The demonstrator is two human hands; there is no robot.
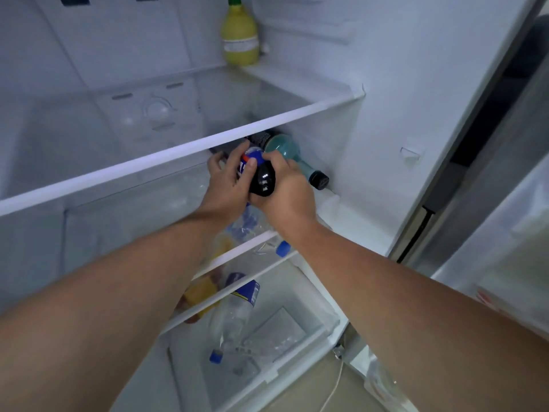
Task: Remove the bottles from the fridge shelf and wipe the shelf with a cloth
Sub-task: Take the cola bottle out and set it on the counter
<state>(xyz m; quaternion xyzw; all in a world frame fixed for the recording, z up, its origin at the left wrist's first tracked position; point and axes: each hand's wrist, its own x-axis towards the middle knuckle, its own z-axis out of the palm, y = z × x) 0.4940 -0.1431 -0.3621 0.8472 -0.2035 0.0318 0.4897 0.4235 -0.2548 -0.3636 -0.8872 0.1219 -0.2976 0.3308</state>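
Only the head view to go on. Both hands are reaching under the front rail of the middle fridge shelf [166,157], right side. The left hand [225,185] and right hand [282,191] are both wrapped around the same dark cola bottle [258,173], which lies on its side with the blue-and-red label peeking out between the fingers — left on the label end, right on the nearer dark end. Just beside it, against the right wall, lies a teal bottle [282,150] with a dark cap, untouched, neck pointing out toward the door.

My take on doing this step well: draw the cola bottle straight out and low so it clears the rail above, and keep it off the teal one so that doesn't start rolling. Two hands on a single bottle seems slow; one each would probably be quicker.

Count, as far as I can tell:
- 2 bottles on the shelf being cleared, plus something dark behind them I can't make out
- 1 yellow bottle [239,34] standing on the shelf above
- 2 clear blue-capped bottles lower down, the drawer bottle [234,310] being the plainer one
- something orange on the lower shelf, mostly hidden behind the left arm

No cloth in sight — wiping looks a way off.
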